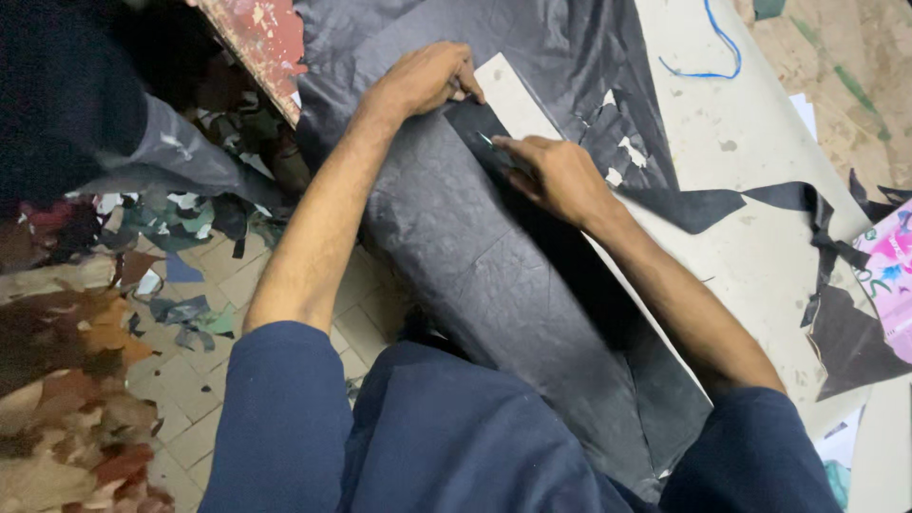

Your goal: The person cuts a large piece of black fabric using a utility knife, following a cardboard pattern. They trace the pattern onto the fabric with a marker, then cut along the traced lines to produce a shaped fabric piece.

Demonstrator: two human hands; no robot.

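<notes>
The person leans over a pale worktable (760,142) with a long piece of dark grey fabric (484,275) draped across its edge and down toward their lap. The left hand (427,81) lies at the far end of the fabric, fingers curled and pressed down on a stiff, light-coloured pattern card (508,90) that lies partly under the cloth; it pins rather than grips, the fingers bunched together. The right hand (556,176) rests just beside it, nearer the body, fingers drawn together around a small marking tool (486,141) whose pale tip shows at the fingertips, touching the fabric along the card's edge. What kind of tool it is cannot be told.

Offcuts of the same dark cloth (845,332) lie scattered on the right of the table, near a pink printed sheet (893,266). A loop of blue thread (717,52) sits at the table's far side. Down on the tiled floor (209,380) to the left, scraps of fabric (180,223) in grey, green and brown lie piled together.
</notes>
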